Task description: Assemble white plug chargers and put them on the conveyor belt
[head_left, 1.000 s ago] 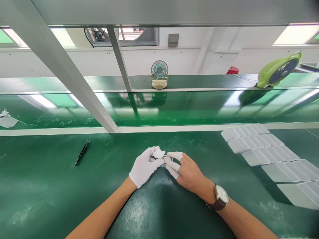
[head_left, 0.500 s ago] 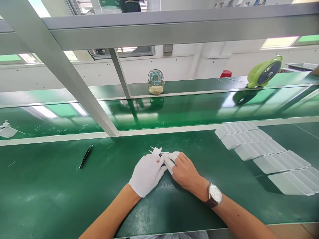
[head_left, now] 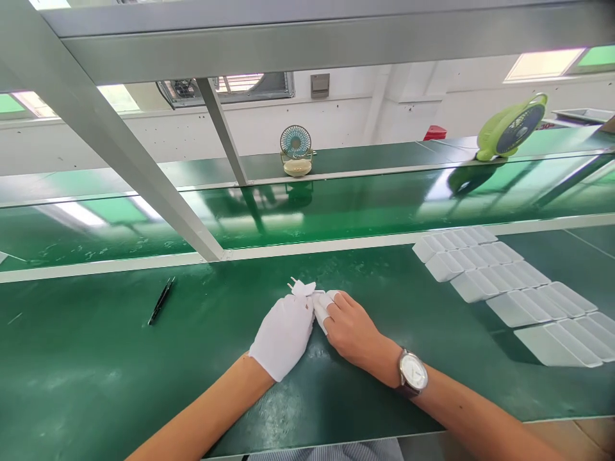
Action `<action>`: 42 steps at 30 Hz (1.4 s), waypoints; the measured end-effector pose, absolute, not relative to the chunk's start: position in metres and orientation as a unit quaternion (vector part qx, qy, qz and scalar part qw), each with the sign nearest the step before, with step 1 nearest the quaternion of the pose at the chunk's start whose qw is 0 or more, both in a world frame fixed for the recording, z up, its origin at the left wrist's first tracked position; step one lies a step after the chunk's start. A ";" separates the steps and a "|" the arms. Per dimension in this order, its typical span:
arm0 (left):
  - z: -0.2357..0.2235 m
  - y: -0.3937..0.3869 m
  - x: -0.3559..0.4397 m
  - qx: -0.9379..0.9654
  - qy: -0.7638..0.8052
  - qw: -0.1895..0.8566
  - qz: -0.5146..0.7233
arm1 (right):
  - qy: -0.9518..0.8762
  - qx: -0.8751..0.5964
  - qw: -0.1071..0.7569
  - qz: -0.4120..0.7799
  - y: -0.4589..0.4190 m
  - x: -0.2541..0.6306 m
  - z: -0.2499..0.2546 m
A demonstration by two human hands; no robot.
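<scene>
My left hand (head_left: pixel 283 334), in a white glove, is closed around a small white plug-like piece (head_left: pixel 302 288) above the green table (head_left: pixel 115 378). Two thin prongs stick out of the piece towards the upper left. Against it from the right comes my right hand (head_left: pixel 350 325), with white covers on several fingertips and a watch (head_left: pixel 413 372) at the wrist. Its fingers are pinched together by a thin pale strip (head_left: pixel 319 292) beside the left fingers; their exact hold is hidden.
Black tweezers (head_left: pixel 161 301) lie to the left. Rows of translucent white trays (head_left: pixel 514 282) stand on the right. A grey metal post (head_left: pixel 144 163) slants down to the table's back rail. Behind are a small fan (head_left: pixel 296 144) and a green fan (head_left: pixel 512 128).
The view has shifted slightly. My left hand has turned a little, so its fingers show less and the white piece lies flatter. Both hands stay together at the same place.
</scene>
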State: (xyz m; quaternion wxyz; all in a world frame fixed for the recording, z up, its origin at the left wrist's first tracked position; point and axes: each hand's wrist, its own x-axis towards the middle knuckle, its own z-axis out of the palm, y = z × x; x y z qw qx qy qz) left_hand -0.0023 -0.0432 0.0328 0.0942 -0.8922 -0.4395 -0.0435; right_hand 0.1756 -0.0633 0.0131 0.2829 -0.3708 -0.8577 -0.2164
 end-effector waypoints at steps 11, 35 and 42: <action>0.027 -0.053 -0.003 -0.891 -0.430 0.137 -0.038 | -0.886 -0.350 0.233 -0.195 -0.062 0.179 0.018; 0.008 -0.045 -0.003 -0.874 -0.452 0.119 -0.132 | -0.891 -0.374 0.232 -0.110 -0.059 0.180 0.013; 0.004 -0.045 -0.005 -0.874 -0.429 0.150 -0.173 | -0.884 -0.366 0.256 -0.136 -0.056 0.186 0.007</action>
